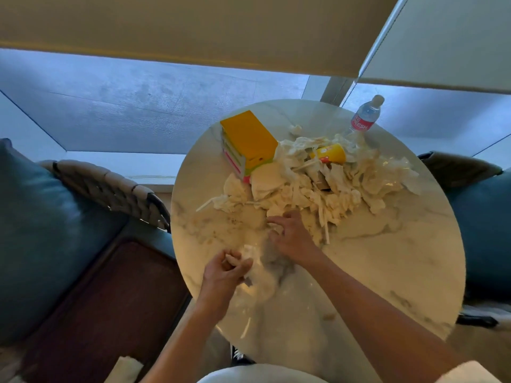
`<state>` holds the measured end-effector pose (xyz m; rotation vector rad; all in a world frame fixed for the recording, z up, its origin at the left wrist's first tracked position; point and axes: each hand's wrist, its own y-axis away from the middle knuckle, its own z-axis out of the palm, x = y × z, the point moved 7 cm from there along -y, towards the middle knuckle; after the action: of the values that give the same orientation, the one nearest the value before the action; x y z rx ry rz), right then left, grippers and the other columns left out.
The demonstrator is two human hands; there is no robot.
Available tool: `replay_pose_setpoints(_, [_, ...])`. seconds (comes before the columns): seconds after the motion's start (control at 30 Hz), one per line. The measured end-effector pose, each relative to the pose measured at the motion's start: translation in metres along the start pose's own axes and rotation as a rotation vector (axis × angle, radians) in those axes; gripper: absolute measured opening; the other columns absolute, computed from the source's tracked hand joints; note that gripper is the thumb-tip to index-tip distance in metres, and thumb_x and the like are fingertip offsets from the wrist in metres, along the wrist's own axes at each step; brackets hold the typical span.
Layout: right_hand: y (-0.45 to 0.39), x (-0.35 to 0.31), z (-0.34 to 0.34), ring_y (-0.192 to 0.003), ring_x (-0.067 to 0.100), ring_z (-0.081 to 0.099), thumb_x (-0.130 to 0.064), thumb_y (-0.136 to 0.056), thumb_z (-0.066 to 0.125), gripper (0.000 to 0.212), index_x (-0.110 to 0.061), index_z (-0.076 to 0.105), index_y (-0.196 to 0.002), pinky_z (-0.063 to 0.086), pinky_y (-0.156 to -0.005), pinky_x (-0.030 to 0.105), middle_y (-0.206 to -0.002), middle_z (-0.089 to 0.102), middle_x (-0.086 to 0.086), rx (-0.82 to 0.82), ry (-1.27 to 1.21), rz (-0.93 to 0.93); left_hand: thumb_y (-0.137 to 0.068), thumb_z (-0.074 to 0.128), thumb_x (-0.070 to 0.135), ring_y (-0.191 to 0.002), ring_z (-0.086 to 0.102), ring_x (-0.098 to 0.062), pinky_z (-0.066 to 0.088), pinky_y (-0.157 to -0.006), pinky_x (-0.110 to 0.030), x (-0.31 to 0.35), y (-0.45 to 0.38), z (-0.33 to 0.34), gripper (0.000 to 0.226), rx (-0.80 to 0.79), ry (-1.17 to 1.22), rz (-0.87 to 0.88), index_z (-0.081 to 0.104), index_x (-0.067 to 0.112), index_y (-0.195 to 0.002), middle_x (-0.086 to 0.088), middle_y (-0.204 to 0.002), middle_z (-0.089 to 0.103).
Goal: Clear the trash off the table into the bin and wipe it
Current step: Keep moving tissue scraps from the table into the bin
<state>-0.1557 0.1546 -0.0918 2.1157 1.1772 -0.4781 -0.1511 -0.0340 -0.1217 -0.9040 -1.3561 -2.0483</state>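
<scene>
I judge the job barely begun. The round marble table (387,272) carries nearly all its litter: a wide heap of crumpled tissues and wrappers (318,186) spreads across the table's middle and far half, with a yellow paper cup (331,153) lying on its side in the heap's far part. A yellow box (249,142) stands at the heap's far-left edge, and a water bottle (365,116) stands at the table's far rim beyond the heap. I see no bin from here, so I cannot say where the trash must go.

My left hand (224,272), on the near-left part of the table, has its fingers curled and pinching a white wad of tissue (260,275). My right hand (290,239) is at the heap's near edge, fingers bent and spread into the paper, gathering; whether it truly grips anything I cannot tell. No cloth shows, and wiping has to wait until the heap is gone.
</scene>
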Motion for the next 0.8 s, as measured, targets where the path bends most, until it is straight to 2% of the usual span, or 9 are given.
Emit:
replay_pose_setpoints(0.1, [-0.014,0.002,0.012,-0.120,0.030,0.050,-0.028,-0.093,0.053,0.046,-0.018,0.048,-0.138,0.039,-0.095,0.024,-0.149,0.017,0.014,-0.112,0.221,-0.012,-0.083,0.067,-0.004,-0.055,0.055,-0.016,0.050,-0.052,-0.027,0.000,0.005,-0.007,0.027,0.020,0.042,-0.010,0.045,0.010,-0.075,-0.006,-0.060,0.049])
replay_pose_setpoints(0.13, [-0.016,0.003,0.014,-0.125,0.031,0.046,-0.028,-0.093,0.052,0.048,-0.014,0.046,-0.138,0.039,-0.097,0.027,-0.151,0.016,0.014,-0.120,0.230,-0.009,-0.084,0.066,-0.005,-0.052,0.053,-0.013,0.050,-0.050,-0.024,0.000,0.006,-0.008,0.029,0.023,0.039,-0.014,0.044,0.010,-0.072,-0.002,-0.056,0.046])
replay_pose_setpoints(0.2, [-0.014,0.008,0.015,-0.126,0.028,0.044,-0.028,-0.093,0.052,0.050,-0.008,0.044,-0.138,0.038,-0.097,0.029,-0.149,0.026,0.010,-0.101,0.192,0.015,-0.083,0.066,-0.004,-0.051,0.053,-0.013,0.050,-0.050,-0.024,-0.002,0.009,-0.009,0.028,0.018,0.027,-0.022,0.046,0.009,-0.070,-0.003,-0.056,0.048])
replay_pose_setpoints(0.27, [-0.004,0.013,0.011,-0.120,0.024,0.050,-0.026,-0.092,0.056,0.047,-0.006,0.050,-0.135,0.037,-0.094,0.026,-0.140,0.042,0.008,-0.023,0.109,0.033,-0.082,0.068,-0.001,-0.057,0.056,-0.017,0.052,-0.057,-0.028,-0.002,0.012,-0.007,0.024,0.013,0.034,-0.031,0.050,0.008,-0.070,-0.007,-0.062,0.053])
replay_pose_setpoints(0.37, [0.025,0.021,-0.005,-0.098,0.016,0.061,-0.022,-0.086,0.068,0.036,-0.006,0.066,-0.118,0.042,-0.081,0.017,-0.118,0.062,0.005,0.164,-0.089,0.032,-0.081,0.070,-0.002,-0.063,0.057,-0.020,0.049,-0.067,-0.034,-0.004,0.012,-0.001,0.019,0.015,0.044,-0.056,0.056,0.008,-0.071,-0.009,-0.067,0.055])
replay_pose_setpoints(0.47, [0.064,0.036,-0.022,-0.078,0.006,0.064,-0.021,-0.080,0.076,0.018,-0.014,0.075,-0.097,0.050,-0.071,0.018,-0.094,0.071,-0.004,0.313,-0.319,0.071,-0.079,0.072,-0.001,-0.068,0.060,-0.027,0.053,-0.069,-0.038,-0.006,0.013,0.009,0.010,-0.009,0.040,-0.066,0.063,0.004,-0.079,-0.015,-0.073,0.062])
replay_pose_setpoints(0.53, [0.091,0.049,-0.033,-0.074,0.002,0.065,-0.020,-0.078,0.078,0.008,-0.022,0.076,-0.085,0.052,-0.068,0.018,-0.084,0.072,-0.009,0.374,-0.449,0.112,-0.078,0.073,0.002,-0.073,0.062,-0.031,0.053,-0.078,-0.045,-0.010,0.015,0.020,0.008,-0.042,0.013,-0.079,0.067,0.002,-0.083,-0.019,-0.079,0.065])
replay_pose_setpoints(0.63, [0.125,0.078,-0.043,-0.075,0.001,0.066,-0.015,-0.078,0.078,0.009,-0.024,0.076,-0.080,0.050,-0.067,0.014,-0.084,0.073,-0.009,0.449,-0.608,0.180,-0.080,0.073,0.003,-0.079,0.064,-0.030,0.051,-0.086,-0.048,-0.020,0.019,0.040,0.009,-0.078,-0.065,-0.111,0.070,0.000,-0.088,-0.020,-0.083,0.065])
replay_pose_setpoints(0.8, [0.176,0.135,-0.058,-0.078,0.002,0.067,-0.012,-0.082,0.074,0.010,-0.021,0.077,-0.084,0.049,-0.068,0.013,-0.084,0.074,-0.010,0.533,-0.668,0.263,-0.080,0.074,0.006,-0.091,0.068,-0.035,0.052,-0.090,-0.048,-0.046,0.031,0.089,0.010,-0.199,-0.271,-0.133,0.076,0.008,-0.090,-0.024,-0.096,0.070])
